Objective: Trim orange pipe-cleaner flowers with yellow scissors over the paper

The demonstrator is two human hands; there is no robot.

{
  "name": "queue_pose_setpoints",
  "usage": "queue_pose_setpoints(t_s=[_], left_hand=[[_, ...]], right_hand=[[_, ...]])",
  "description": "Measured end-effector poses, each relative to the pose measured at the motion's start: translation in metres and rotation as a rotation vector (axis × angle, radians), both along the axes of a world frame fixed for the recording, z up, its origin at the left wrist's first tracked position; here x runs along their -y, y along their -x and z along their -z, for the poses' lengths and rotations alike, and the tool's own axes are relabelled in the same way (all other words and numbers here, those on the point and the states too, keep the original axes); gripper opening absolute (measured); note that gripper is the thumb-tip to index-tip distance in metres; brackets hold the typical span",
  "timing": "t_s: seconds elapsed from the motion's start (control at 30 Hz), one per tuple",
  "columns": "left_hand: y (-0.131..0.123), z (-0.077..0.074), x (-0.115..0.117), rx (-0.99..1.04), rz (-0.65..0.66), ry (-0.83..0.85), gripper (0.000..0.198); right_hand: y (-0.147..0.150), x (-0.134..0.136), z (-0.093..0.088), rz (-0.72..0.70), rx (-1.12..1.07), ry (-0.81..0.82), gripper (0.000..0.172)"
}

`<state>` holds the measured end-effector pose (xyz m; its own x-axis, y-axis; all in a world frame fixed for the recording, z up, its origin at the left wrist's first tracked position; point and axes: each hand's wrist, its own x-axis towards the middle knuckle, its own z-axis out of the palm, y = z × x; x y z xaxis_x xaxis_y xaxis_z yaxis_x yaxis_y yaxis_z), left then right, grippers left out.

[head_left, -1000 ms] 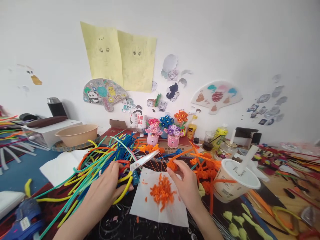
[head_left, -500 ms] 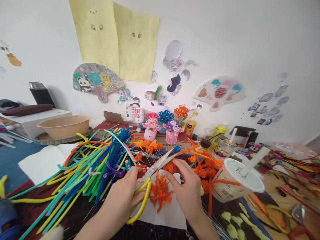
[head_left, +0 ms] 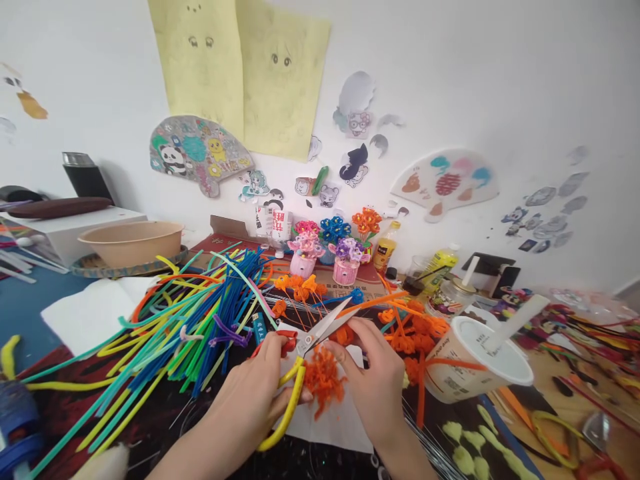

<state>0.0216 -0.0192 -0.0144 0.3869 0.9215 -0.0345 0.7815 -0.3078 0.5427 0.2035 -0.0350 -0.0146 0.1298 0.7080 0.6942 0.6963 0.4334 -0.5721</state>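
Note:
My left hand (head_left: 250, 387) grips a pair of scissors (head_left: 327, 327) with one yellow and one red handle. Their blades stand slightly apart and point up and to the right. Pinched in my right hand (head_left: 377, 373) is an orange pipe cleaner (head_left: 383, 300), its fuzzy strip running beside the blade tips. A curled orange part (head_left: 343, 335) shows at my right fingers. Below the hands, a heap of orange fuzz clippings (head_left: 323, 377) lies on a white paper sheet (head_left: 345, 427).
Colourful pipe cleaners (head_left: 220, 320) spread on the left, near a beige basin (head_left: 133, 243). Orange pipe-cleaner flowers (head_left: 417, 330) and a lidded paper cup (head_left: 463, 373) stand close on the right. Small flower pots (head_left: 345, 272) and a drink bottle (head_left: 386, 248) are behind.
The whole view has shifted slightly, so most things sit a little further right. Both hands keep nearly the same pose around the scissors and the orange pipe cleaner.

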Motion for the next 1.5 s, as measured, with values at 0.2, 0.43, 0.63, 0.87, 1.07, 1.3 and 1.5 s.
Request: queue_pose_setpoints(t_s=[0.2, 0.43, 0.63, 0.87, 1.07, 1.3, 1.5], left_hand=[[0.001, 0.0, 0.001, 0.027, 0.02, -0.034, 0.029], [0.005, -0.001, 0.0, 0.008, 0.062, -0.106, 0.028], [0.0, -0.004, -0.003, -0.075, 0.087, -0.036, 0.024], [-0.001, -0.005, -0.002, -0.144, 0.06, -0.062, 0.019], [0.001, -0.008, -0.001, -0.16, 0.07, -0.054, 0.02], [0.001, -0.009, -0.002, -0.165, 0.07, -0.011, 0.026], [0.005, -0.002, -0.006, -0.119, 0.073, -0.048, 0.029]], right_hand=[[0.002, 0.001, 0.0, 0.012, 0.012, 0.003, 0.015], [0.0, 0.0, 0.001, 0.03, 0.06, -0.027, 0.017], [0.0, -0.001, 0.002, 0.015, 0.057, -0.006, 0.017], [-0.002, -0.002, 0.003, 0.007, 0.079, -0.007, 0.016], [-0.003, -0.002, 0.001, -0.004, 0.065, -0.004, 0.016], [-0.002, -0.001, -0.003, -0.003, 0.047, 0.015, 0.017], [-0.002, -0.001, -0.002, -0.011, 0.039, 0.05, 0.018]])
